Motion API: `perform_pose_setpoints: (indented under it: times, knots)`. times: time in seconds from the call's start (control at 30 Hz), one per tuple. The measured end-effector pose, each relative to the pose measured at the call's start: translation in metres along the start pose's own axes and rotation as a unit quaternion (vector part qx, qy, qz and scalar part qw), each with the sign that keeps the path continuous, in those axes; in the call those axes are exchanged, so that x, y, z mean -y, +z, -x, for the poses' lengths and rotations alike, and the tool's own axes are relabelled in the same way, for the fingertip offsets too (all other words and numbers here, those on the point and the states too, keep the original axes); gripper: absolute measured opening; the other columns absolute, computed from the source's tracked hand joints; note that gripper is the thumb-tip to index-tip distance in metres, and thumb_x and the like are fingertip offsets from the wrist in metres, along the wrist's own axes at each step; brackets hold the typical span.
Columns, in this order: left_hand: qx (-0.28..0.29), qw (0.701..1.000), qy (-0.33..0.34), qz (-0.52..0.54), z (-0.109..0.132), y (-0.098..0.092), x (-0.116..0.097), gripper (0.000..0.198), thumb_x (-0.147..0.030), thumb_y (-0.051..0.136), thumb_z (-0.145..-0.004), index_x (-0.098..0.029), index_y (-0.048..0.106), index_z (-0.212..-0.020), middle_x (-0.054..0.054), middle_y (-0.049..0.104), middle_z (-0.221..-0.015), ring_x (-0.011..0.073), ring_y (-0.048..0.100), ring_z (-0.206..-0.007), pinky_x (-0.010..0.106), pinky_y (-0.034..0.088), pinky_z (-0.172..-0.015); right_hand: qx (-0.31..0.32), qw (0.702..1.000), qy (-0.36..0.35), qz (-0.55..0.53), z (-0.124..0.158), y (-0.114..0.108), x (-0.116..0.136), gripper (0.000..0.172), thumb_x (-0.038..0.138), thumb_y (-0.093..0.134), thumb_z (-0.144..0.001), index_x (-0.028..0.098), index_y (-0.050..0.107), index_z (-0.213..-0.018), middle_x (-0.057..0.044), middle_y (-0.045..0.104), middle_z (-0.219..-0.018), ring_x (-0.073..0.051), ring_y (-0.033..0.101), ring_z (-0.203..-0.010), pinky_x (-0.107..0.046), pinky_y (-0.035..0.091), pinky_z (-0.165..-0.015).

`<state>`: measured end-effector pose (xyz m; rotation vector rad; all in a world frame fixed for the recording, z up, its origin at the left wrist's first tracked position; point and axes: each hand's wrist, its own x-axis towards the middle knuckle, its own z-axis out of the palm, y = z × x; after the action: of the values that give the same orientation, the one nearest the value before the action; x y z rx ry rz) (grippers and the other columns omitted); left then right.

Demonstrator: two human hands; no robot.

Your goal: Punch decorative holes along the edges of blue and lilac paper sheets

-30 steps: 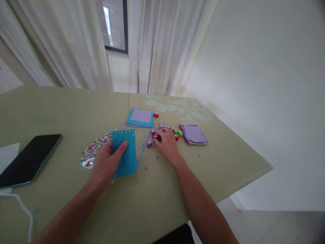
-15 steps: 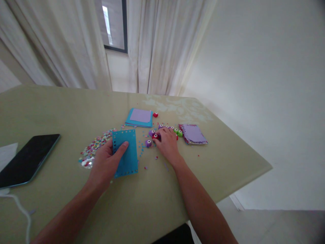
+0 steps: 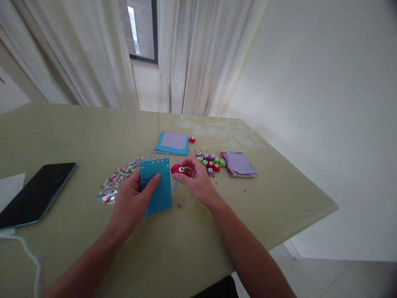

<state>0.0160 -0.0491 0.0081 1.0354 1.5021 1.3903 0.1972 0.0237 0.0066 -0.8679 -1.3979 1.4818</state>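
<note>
My left hand [image 3: 132, 196] is closed on a blue card [image 3: 159, 188], thumb across its front and fingers behind. Small punched holes run along the card's top, left and bottom edges. In my right hand [image 3: 197, 178], pinched between thumb and fingers, is a small red hole punch [image 3: 178, 169] with a round white eye. It is lifted just off the card's right edge; I cannot tell whether it touches. Several more eyed punches in purple, green and red [image 3: 211, 162] are clustered just beyond my right hand.
Loose confetti [image 3: 122, 176] is heaped left of the card. Behind lie a stack of blue and lilac cards [image 3: 173, 141] and another red punch [image 3: 192, 140]. A lilac-topped card stack [image 3: 240, 164] lies to the right. A dark tablet [image 3: 37, 192] and white cable [image 3: 29, 250] are at left.
My right hand has picked up a red hole punch from the cluster and moved it left, up to the blue card. My left hand keeps its hold on the card.
</note>
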Motion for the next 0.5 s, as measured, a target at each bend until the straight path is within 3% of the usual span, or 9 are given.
perform_pose_setpoints:
  times: [0.33,0.5]
  knots:
    - [0.01,1.0,0.022,0.0,-0.001,0.0,0.005,0.053,-0.06,0.084,-0.083,-0.018,0.076,-0.114,0.006,0.082,-0.094,0.0257,0.077,-0.075,0.035,0.065,-0.063,0.01,1.0,-0.008,-0.005,0.001,0.006,0.0,0.049,0.041,0.097,-0.069,0.026,0.058,-0.094,-0.004,0.078,-0.105,-0.019,0.073,-0.084,-0.032,0.059,-0.074]
    - [0.004,0.998,0.06,-0.035,-0.004,-0.002,0.01,0.049,-0.06,0.081,-0.085,-0.018,0.076,-0.111,0.006,0.082,-0.097,0.0253,0.076,-0.077,0.036,0.065,-0.067,0.001,1.0,0.01,-0.011,0.001,0.007,0.002,0.053,0.051,0.097,-0.069,0.025,0.056,-0.09,-0.005,0.079,-0.103,-0.022,0.076,-0.09,-0.037,0.062,-0.08]
